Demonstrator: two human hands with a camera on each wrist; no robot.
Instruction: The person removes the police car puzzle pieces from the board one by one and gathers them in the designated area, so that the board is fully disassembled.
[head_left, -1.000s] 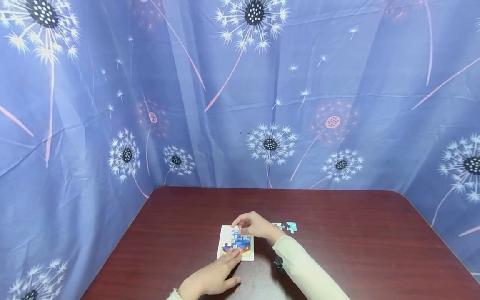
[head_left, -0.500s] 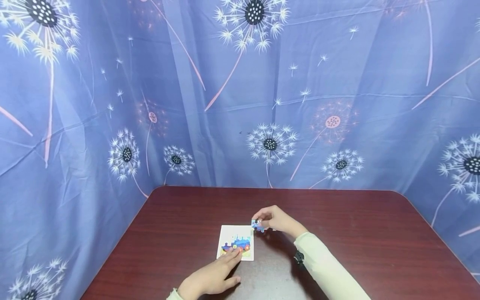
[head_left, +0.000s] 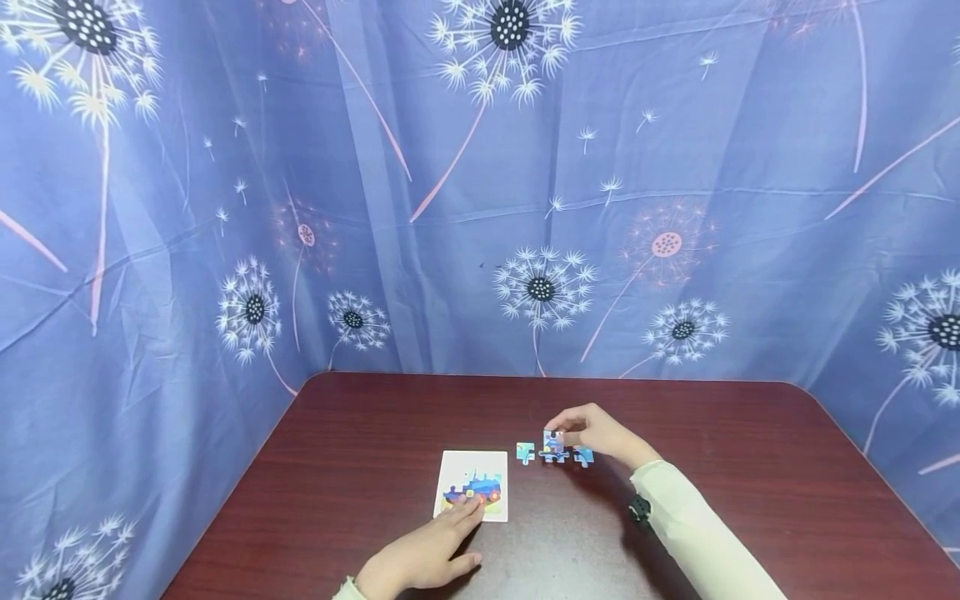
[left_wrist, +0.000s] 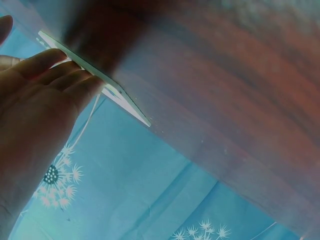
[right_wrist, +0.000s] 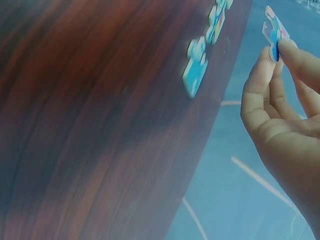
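A white-bordered puzzle board [head_left: 491, 461] with a partly assembled blue vehicle picture lies on the table. My left hand [head_left: 429, 552] rests on its near edge, fingers extended over the picture; the left wrist view shows those fingers [left_wrist: 55, 72] along the board's rim [left_wrist: 122, 97]. To the right of the board, my right hand [head_left: 600, 433] pinches a blue puzzle piece [head_left: 553, 439] between thumb and fingers. In the right wrist view this held piece [right_wrist: 275, 32] is raised, seen nearly edge-on. Loose pieces lie under and beside it, including a light-blue one [head_left: 524, 452] and a teal one [head_left: 584, 456].
The dark red wooden table [head_left: 697, 475] extends around the board on all sides. A blue dandelion-print curtain [head_left: 450, 317] hangs behind the table and down its sides. In the right wrist view, loose pieces [right_wrist: 195, 75] form a row near the far edge.
My right hand has moved right, carrying the puzzle piece from over the board's top to above the loose pieces. The light-blue loose piece has come into sight. My left hand has stayed put.
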